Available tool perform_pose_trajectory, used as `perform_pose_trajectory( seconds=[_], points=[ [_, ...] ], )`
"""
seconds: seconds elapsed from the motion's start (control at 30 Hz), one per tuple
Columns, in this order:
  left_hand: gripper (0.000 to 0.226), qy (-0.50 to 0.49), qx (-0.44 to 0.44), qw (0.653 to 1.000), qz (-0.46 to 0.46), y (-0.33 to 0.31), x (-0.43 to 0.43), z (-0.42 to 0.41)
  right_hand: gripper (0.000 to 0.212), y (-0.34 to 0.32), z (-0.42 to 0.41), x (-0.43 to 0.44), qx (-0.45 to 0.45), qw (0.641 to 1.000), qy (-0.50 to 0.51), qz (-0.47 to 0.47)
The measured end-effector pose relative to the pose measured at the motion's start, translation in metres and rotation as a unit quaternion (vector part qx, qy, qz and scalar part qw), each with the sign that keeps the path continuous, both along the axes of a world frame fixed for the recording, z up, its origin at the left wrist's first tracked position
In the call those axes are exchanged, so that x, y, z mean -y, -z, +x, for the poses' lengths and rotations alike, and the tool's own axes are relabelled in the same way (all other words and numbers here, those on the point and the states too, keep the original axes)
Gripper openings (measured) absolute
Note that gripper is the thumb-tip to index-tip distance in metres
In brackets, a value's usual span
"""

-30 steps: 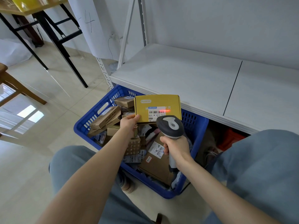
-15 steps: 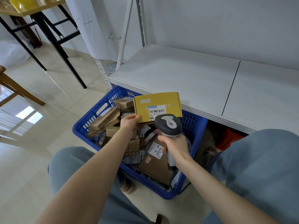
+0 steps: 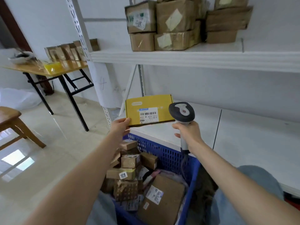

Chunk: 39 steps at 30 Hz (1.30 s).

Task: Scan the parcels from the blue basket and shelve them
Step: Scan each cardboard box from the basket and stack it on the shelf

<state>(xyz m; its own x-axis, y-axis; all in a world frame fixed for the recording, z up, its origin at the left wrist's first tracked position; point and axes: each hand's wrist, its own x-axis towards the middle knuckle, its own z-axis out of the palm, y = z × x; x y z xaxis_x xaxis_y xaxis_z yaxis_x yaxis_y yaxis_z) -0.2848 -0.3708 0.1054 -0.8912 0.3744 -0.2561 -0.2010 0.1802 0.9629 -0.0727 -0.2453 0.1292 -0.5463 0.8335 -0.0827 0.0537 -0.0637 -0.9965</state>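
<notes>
Yellow parcel (image 3: 149, 109), label toward you, is pinched at its 7 o'clock corner by your left hand (image 3: 119, 127), over the lower shelf (image 3: 243, 135). Your right hand (image 3: 189, 132) grips the scanner (image 3: 181, 113) at the parcel's 3 o'clock; the blue basket (image 3: 170, 153) lies at 6 o'clock.

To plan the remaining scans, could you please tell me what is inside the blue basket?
The blue basket holds a pile of small brown parcels, a parcel tagged 1218 among them, and a larger flat box. Whatever lies beneath is covered.

Lower shelf (image 3: 251, 135) bare ahead; stacked boxes (image 3: 175, 25) seemingly fill the upper shelf (image 3: 194, 58).
</notes>
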Motion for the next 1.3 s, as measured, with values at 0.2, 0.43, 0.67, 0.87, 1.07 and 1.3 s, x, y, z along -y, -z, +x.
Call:
perform_pose_trajectory(
  seconds=[0.2, 0.43, 0.67, 0.87, 1.07, 1.3],
  points=[
    [0.036, 0.007, -0.066, 0.996, 0.051, -0.089, 0.005, 0.002, 0.01, -0.069, 0.004, -0.007, -0.042, 0.998, -0.001, 0.049],
    [0.017, 0.025, -0.113, 0.988, 0.097, -0.183, -0.024, 0.037, 0.01, -0.133, 0.024, -0.027, -0.124, 0.988, 0.058, 0.067],
    [0.016, 0.075, -0.069, 0.984, 0.149, -0.235, -0.107, 0.096, 0.02, -0.182, 0.049, -0.079, -0.163, 0.979, 0.111, 0.053],
    [0.024, 0.132, -0.039, 0.978, 0.156, -0.233, -0.161, 0.141, 0.023, -0.191, 0.061, -0.112, -0.173, 0.983, 0.065, 0.015],
    [0.025, 0.12, -0.454, 0.879, -0.083, -0.219, -0.165, 0.123, 0.033, -0.198, 0.065, -0.134, -0.155, 0.984, 0.084, 0.013],
    [0.04, 0.255, -0.662, 0.67, -0.219, -0.226, -0.194, 0.117, 0.018, -0.196, 0.067, -0.14, -0.176, 0.978, 0.112, 0.004]
  ],
)
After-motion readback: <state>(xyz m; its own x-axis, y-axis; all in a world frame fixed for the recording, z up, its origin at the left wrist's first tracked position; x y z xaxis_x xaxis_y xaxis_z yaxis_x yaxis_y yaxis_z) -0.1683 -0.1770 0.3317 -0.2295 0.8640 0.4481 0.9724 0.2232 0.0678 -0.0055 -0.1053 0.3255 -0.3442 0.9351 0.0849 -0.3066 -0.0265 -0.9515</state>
